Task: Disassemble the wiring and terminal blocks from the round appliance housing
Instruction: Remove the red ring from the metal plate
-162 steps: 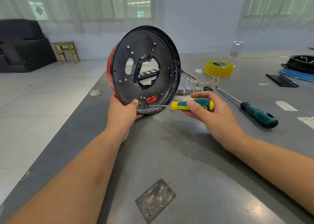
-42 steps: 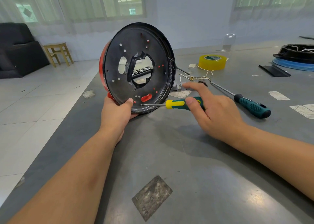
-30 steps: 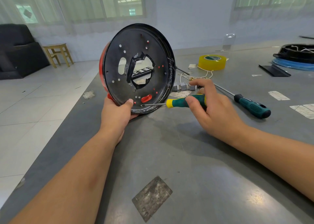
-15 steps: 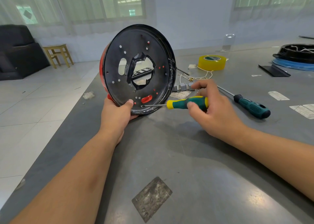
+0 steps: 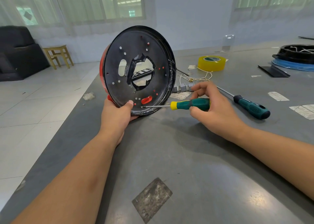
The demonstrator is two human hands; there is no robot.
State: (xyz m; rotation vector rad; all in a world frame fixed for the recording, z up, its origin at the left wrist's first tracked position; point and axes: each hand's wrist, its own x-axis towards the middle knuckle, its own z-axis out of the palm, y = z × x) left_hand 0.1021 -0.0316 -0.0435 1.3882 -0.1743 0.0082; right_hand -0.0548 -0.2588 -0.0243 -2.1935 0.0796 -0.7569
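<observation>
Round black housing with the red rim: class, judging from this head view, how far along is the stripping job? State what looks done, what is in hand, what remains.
Done: loose white wires and small grey terminal blocks already lie on the grey table.

In hand: the left hand props the round black housing on edge; the right hand holds a green-and-yellow screwdriver, its tip at a point near the lower rim.

Left: freeing that fastener; anything behind the plate is hidden.

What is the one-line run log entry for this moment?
left hand: holds housing on edge | right hand: screwdriver tip at lower rim
</observation>
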